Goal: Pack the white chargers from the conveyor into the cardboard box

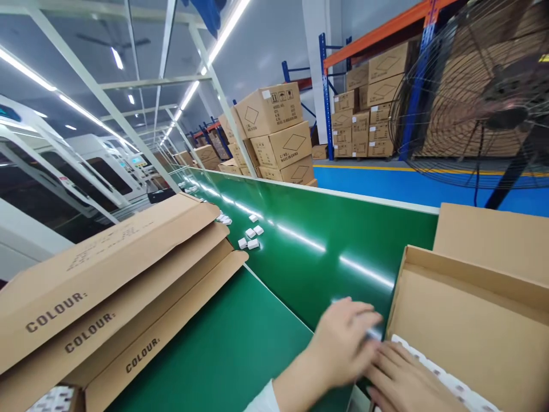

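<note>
A: Reference point — the open carton (467, 320) at the near end of the green conveyor belt (309, 240). Report the hands.

B: Left hand (343, 343) sits at the carton's left wall, fingers bent over a small white item; motion blur hides whether it is clamped or only touched. Right hand (403, 380) lies flat, fingers extended, at the carton's near-left corner, just beside the left hand.

A: Contents?

B: A row of small white boxes (446, 383) along the carton's near edge, under the right hand.

A: Surroundings?

B: Left of the carton — stacked flat cartons (107, 297) printed "COLOUR:". Up the belt beyond it, loose white pieces (251, 237). Behind the carton, a floor fan (480, 97).
</note>
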{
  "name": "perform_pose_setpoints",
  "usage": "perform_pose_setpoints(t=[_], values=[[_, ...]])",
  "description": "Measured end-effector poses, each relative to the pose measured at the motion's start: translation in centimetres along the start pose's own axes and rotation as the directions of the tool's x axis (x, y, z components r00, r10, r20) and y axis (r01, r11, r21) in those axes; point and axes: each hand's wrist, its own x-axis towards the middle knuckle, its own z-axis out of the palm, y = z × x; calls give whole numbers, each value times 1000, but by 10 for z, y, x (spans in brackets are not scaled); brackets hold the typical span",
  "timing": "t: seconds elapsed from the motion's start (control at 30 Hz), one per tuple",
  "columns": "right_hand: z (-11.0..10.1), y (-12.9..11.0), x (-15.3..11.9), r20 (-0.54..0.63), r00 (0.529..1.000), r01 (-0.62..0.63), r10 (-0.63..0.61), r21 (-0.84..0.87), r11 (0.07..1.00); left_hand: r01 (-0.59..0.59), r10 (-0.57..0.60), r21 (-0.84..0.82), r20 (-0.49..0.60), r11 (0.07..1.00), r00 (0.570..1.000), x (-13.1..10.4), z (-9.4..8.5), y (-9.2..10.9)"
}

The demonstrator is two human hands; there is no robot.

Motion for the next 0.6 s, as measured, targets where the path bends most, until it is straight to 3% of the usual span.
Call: perform_pose_setpoints(t=[0.03, 0.1, 0.17, 0.2, 0.3, 0.43, 0.6], values=[[-9, 2, 5, 60, 991, 119, -116, -55, 991, 117, -116, 36, -35, 992, 993, -2, 1, -17], [-23, 3, 14, 151, 949, 299, -278, -143, 943, 357, -360, 161, -11, 920, 933, -4, 4, -48], [-31, 1, 21, 236, 915, 370, -328, -163, 915, 474, -504, 267, 57, 839, 862, -8, 7, -68], [-33, 0, 23, 258, 918, 344, -301, -139, 929, 485, -528, 291, 90, 825, 844, -10, 9, -72], [-36, -5, 25, 313, 926, 248, -213, -76, 966, 454, -508, 275, 171, 848, 844, -14, 16, -67], [-38, -6, 24, 302, 936, 203, -180, -48, 978, 304, -365, 214, 363, 928, 857, -18, 25, -36], [-38, -5, 19, 363, 915, 156, -177, 88, 984, 119, -196, 175, 535, 977, 822, -24, 36, -7]])
